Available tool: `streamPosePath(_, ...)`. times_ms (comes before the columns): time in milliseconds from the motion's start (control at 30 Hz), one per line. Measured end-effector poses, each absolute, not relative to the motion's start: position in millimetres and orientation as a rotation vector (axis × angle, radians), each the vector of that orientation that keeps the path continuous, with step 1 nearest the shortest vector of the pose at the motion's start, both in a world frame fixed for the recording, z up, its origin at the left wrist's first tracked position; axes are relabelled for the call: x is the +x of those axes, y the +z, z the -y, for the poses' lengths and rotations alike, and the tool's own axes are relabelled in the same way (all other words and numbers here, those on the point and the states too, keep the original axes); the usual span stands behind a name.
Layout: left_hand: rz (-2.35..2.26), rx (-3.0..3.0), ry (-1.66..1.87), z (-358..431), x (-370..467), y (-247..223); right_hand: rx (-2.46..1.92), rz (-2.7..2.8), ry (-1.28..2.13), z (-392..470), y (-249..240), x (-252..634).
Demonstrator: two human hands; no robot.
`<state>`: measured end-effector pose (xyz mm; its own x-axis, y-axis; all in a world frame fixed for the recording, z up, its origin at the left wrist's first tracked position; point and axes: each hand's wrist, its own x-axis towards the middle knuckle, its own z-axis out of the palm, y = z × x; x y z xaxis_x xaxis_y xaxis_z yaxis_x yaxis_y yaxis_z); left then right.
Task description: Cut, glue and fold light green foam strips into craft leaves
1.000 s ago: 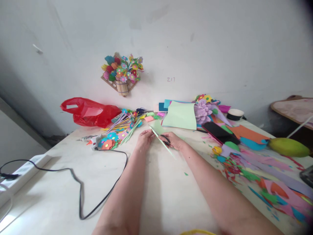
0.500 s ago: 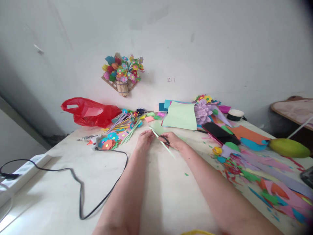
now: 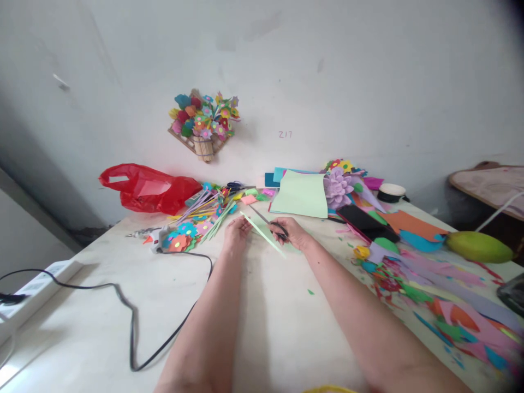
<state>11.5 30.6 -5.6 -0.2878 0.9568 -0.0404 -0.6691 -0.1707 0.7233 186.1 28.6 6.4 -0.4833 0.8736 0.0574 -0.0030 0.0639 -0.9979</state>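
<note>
My left hand [image 3: 238, 231] is closed on one end of a narrow pale green paper strip [image 3: 266, 233], which slants down to the right above the table. In my right hand [image 3: 291, 232] is a pair of scissors with black handles [image 3: 280, 231]. Their blades [image 3: 259, 213] point up and left, just beyond the strip and apart from it. Behind the strip, between my hands, lies more pale green paper, partly hidden. A larger pale green sheet [image 3: 302, 194] rests on a stack of coloured sheets beyond my right hand.
A hot glue gun [image 3: 158, 239] with a black cord lies left, near paper flowers [image 3: 182, 238], thin rolled stems [image 3: 219, 222] and a red plastic bag [image 3: 153, 188]. On the right are a phone [image 3: 362, 222], coloured scraps [image 3: 462, 322] and a yellow-green oval object [image 3: 478, 246]. A power strip [image 3: 39, 284] stands left.
The scissors have come away from the strip, their blades now pointing past it. My left hand has shifted slightly left with the strip.
</note>
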Motion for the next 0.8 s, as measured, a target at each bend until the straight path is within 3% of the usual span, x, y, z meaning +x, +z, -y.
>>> streamPosePath(200, -0.763, 0.494, 1.724, -26, 13, 0, -1.113, 1.583, 1.225, -40, 13, 193)
streamPosePath(467, -0.804, 0.558, 1.699, -27, 12, -5, -2.011, 1.976, 0.139, -49, 26, 226)
streamPosePath(800, -0.791, 0.564, 1.685, -29, 12, -6, -2.28, 1.967, 0.127, -44, 35, 235)
